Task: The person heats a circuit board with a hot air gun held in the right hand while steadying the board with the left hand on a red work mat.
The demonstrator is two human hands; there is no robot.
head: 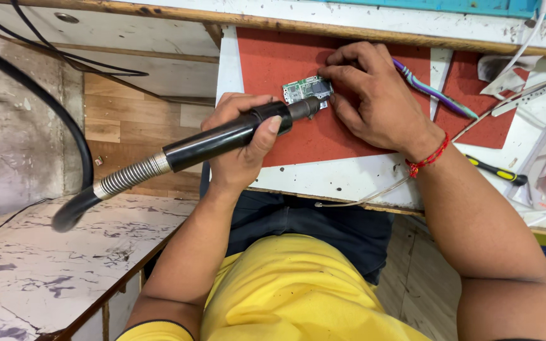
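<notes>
My left hand grips a black hot-air wand with a metal spring collar and a thick black hose trailing to the left. The wand's nozzle tip rests at the edge of a small green circuit board lying on a red mat. My right hand lies on the mat beside the board, its fingertips pressing the board's right edge. A red thread band circles that wrist.
A purple and teal toothbrush lies on the mat behind my right hand. A yellow-and-black screwdriver sits at the right, among white cables and small packages. A marbled white side table stands lower left.
</notes>
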